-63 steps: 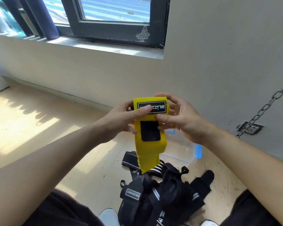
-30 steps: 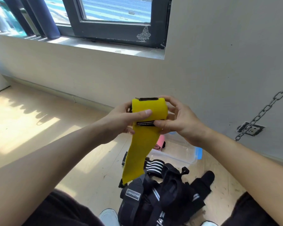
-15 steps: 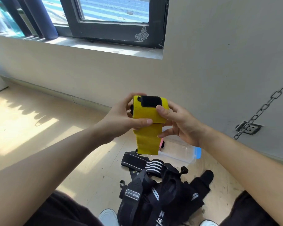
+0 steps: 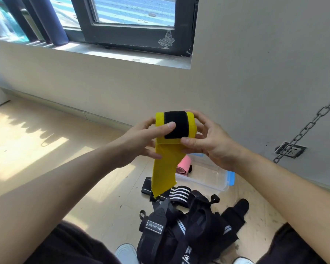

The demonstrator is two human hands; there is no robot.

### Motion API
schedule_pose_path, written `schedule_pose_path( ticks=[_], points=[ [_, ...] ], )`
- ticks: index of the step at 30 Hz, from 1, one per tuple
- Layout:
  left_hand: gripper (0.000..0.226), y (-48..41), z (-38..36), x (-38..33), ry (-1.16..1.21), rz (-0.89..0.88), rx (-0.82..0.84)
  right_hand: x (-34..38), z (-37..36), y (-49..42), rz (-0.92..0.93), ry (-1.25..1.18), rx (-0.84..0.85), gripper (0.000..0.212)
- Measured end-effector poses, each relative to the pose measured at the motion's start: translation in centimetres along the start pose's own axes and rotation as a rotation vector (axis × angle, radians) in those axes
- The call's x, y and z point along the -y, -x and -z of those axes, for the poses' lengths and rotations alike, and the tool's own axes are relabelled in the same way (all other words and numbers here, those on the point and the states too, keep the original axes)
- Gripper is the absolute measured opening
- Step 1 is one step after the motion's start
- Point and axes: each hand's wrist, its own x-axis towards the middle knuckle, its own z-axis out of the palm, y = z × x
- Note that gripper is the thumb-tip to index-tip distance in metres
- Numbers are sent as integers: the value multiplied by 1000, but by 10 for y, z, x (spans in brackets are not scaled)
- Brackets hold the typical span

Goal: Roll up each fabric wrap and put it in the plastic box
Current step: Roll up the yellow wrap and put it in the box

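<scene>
Velcro patch (image 4: 176, 124) has rolled from top to front since 0.5 s ago. My L hand (image 4: 141, 144) pinches left end of yellow wrap (image 4: 165, 162), R hand (image 4: 210, 145) the right; roll axis runs across, tail hangs down. Below sits plastic box (image 4: 204, 184), nearer my R hand.

We see strong daylight from the window (image 4: 133, 20) above-left of the grip; sunlit patches and soft shadows fall on the floor (image 4: 36, 149) left of it. The yellow wrap (image 4: 164, 168) looks sharp; frame edges bow.
</scene>
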Motion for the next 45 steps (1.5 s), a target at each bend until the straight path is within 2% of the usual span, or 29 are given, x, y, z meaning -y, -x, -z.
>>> schedule_pose_path(
  ticks=[4,8,11,17,23,28,32,36,40,45],
  points=[
    [68,-2,2,2,0,-4,-45,3,0,1,-55,13,38,79],
    [68,-2,1,2,48,-50,-73,8,-3,1,-175,28,71,57],
    [70,-2,1,2,93,-84,-65,9,-5,1,-232,24,54,55],
    [78,-2,1,3,62,-108,-3,8,-4,0,-201,25,-13,52],
    [68,0,1,1,4,40,70,6,2,-1,-126,-68,-40,58],
    [67,0,2,-1,17,104,40,3,4,-1,-93,-70,7,66],
    [64,0,5,0,78,64,-3,4,4,-2,-89,-48,18,67],
    [67,-1,6,1,118,2,-35,8,4,-3,-163,-50,25,52],
    [75,0,7,1,153,-70,-30,6,5,-4,-202,-52,4,55],
    [80,0,6,1,115,-106,4,6,8,-3,-161,-104,-4,59]
  ],
)
